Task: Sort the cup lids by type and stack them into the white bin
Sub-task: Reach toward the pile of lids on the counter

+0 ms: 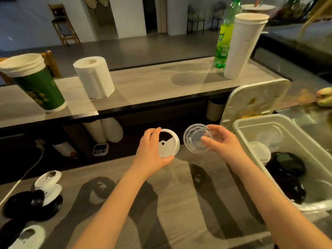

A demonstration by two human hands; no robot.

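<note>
My left hand (152,151) holds a white cup lid (169,143) with a wedge-shaped opening, raised over the middle of the table. Just to its right, my right hand (221,142) grips a clear plastic lid (196,138) by its edge. The white bin (239,126) stands at the right; inside it lie black lids (287,166) and a clear or whitish stack (260,151). A pile of black lids (30,205) with white lids (48,184) on top sits at the table's left. Another white lid (29,238) lies at the bottom left corner.
On the raised counter behind stand a green-sleeved cup stack (36,83), a paper towel roll (94,76), a green bottle (225,38) and a tall white cup stack (242,45). The bin's cover (255,99) leans upright behind the bin. A white cable (27,173) runs at the left.
</note>
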